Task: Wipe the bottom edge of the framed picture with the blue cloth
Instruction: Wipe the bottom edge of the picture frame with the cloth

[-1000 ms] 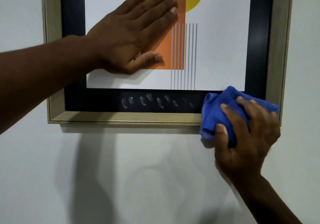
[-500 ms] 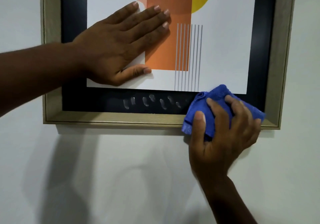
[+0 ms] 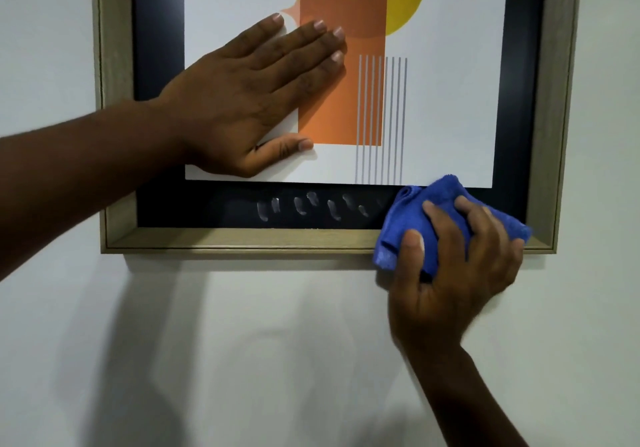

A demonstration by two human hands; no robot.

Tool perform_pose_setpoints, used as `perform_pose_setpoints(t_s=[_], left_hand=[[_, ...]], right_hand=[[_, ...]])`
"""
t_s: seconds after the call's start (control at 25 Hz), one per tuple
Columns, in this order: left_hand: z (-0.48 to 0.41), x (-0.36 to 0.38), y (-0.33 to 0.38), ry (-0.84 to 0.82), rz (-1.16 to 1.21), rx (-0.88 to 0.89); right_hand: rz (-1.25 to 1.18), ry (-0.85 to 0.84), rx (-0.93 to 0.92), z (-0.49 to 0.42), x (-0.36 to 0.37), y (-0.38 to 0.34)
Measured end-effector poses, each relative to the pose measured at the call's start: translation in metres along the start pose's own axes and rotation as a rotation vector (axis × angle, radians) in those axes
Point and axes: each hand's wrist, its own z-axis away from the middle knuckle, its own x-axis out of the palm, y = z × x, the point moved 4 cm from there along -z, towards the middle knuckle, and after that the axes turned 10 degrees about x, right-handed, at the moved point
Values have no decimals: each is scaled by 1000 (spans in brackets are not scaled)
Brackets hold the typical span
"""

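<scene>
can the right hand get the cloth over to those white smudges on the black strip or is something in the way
Probably yes. The right hand holds the blue cloth just right of the smudges, with bare strip between. The left hand rests higher, on the print.

Looks like a room in a home or maybe an office, hard to say which. All you get is a plain white wall [image 3: 311,360] with a wood-framed abstract print [image 3: 550,107] hung on it, yellow circle and orange block.

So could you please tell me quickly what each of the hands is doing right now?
Left hand: open, flat on the picture, holding nothing.
Right hand: closed on the blue cloth at the frame's bottom edge.
</scene>
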Motion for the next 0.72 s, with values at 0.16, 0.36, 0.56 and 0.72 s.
perform_pose_setpoints(t_s=[0.16, 0.36, 0.56, 0.72], left_hand=[[1, 2, -3, 1, 12, 3], [0, 4, -2, 17, 8, 14], [1, 5, -3, 23, 0, 10], [1, 1, -2, 8, 22, 6]], right_hand=[[-6, -34, -83, 9, 2, -6], [17, 2, 19, 9, 12, -23], [20, -36, -61, 17, 4, -13], [67, -11, 19, 23, 14, -39]])
